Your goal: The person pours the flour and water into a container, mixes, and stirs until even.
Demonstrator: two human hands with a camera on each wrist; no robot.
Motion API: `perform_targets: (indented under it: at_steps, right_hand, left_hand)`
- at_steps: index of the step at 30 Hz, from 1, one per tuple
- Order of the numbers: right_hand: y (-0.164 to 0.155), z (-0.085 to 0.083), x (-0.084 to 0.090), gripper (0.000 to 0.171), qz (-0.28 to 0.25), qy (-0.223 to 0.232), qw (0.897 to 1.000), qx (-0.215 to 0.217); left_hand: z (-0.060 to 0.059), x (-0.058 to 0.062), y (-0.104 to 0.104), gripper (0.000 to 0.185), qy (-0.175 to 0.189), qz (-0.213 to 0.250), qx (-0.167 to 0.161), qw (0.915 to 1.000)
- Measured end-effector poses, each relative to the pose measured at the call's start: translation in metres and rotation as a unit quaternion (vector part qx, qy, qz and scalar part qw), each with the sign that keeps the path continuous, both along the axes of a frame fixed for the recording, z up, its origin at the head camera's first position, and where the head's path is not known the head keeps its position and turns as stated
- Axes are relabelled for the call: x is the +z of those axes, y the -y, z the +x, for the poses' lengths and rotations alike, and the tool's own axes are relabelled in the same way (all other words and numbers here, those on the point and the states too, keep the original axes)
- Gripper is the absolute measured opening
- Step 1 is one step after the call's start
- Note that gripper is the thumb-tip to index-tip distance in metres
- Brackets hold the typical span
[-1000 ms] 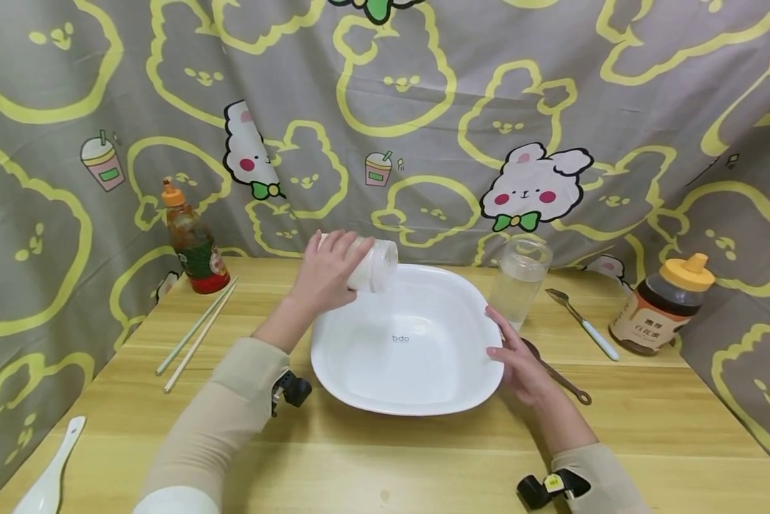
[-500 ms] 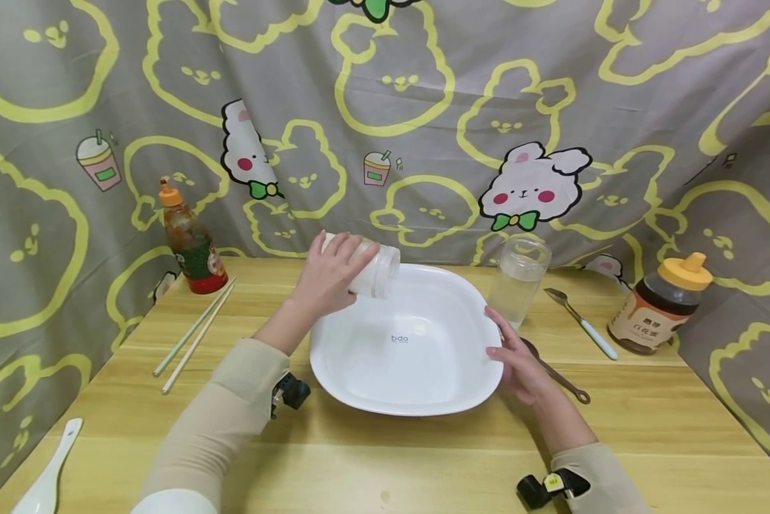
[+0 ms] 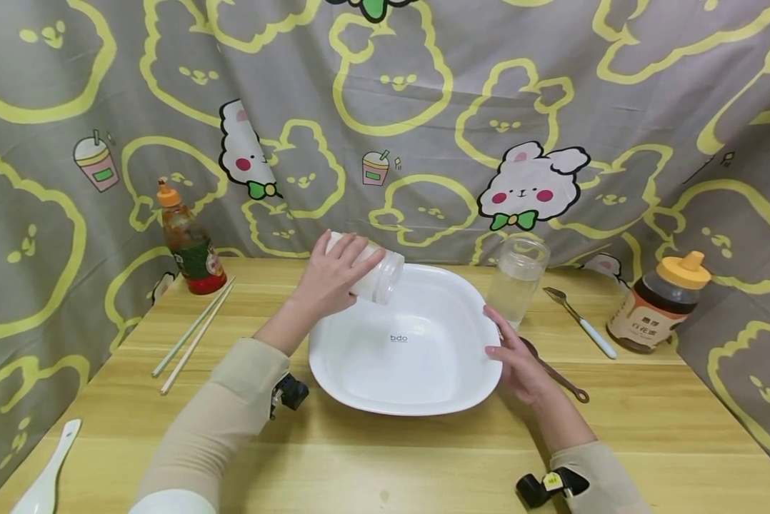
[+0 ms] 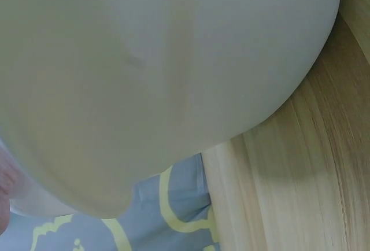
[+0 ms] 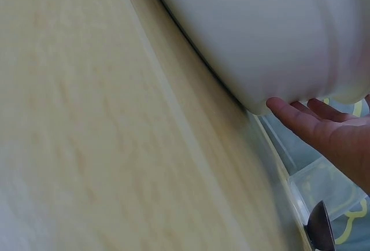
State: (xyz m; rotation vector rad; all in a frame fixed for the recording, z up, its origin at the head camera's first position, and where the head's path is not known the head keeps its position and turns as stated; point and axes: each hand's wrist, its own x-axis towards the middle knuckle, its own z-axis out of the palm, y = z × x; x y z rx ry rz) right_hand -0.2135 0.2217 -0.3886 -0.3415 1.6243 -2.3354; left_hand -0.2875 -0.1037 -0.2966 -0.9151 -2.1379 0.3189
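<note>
My left hand (image 3: 330,278) grips a clear jar (image 3: 380,275) with whitish contents, tilted so its mouth points right and down over a white basin (image 3: 401,378). I cannot tell whether anything is falling from it. On the basin's right side, my right hand (image 3: 520,364) holds the rim, thumb on the edge. The right wrist view shows its fingertips (image 5: 277,107) against the basin's outer wall (image 5: 260,37). Mostly the basin's outside (image 4: 243,48) fills the left wrist view, hiding the jar's contents there.
Behind my right hand stand a jar of clear liquid (image 3: 516,278), a brown ladle (image 3: 561,378), a blue-handled utensil (image 3: 581,325) and a honey bottle (image 3: 655,307). At left are a red sauce bottle (image 3: 192,250), chopsticks (image 3: 192,339) and a white spoon (image 3: 47,475). A patterned curtain (image 3: 423,107) hangs behind.
The jar in my left hand has tipped further, its mouth moving slightly right and down. My right hand keeps its hold on the basin.
</note>
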Motion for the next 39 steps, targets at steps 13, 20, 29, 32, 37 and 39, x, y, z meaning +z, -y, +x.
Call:
perform_targets:
  at_steps: [13,20,29,32,37,39]
  right_hand:
    - [0.0000,-0.0022,-0.0034,0.067,0.005,-0.006,1.000,-0.002]
    - [0.0005,-0.0020,-0.0029,0.067,0.005,-0.001,1.000,-0.003]
    - [0.0005,0.0001,-0.0011,0.066,0.001,-0.002,1.000,-0.002]
    - [0.0004,0.0007,-0.0006,0.066,0.001,-0.003,1.000,-0.002]
    - [-0.0001,0.0008,-0.0005,0.066,0.002,-0.001,1.000,-0.003]
    - [-0.0002,0.0008,-0.0005,0.066,0.002,0.000,1.000,-0.002]
  left_hand:
    - [0.0023,0.0008,-0.0013,0.083,0.005,-0.021,0.003,0.9998]
    - [0.0008,0.0019,-0.0018,0.081,0.003,-0.034,0.000,0.9994]
    - [-0.0003,0.0023,-0.0031,0.079,0.003,-0.056,0.005,0.9984]
    - [-0.0001,0.0026,-0.0038,0.080,0.004,-0.064,0.007,0.9979]
    - [0.0006,0.0032,-0.0053,0.081,0.003,-0.074,0.010,0.9972]
    - [0.0007,0.0036,-0.0055,0.082,0.002,-0.076,0.009,0.9971]
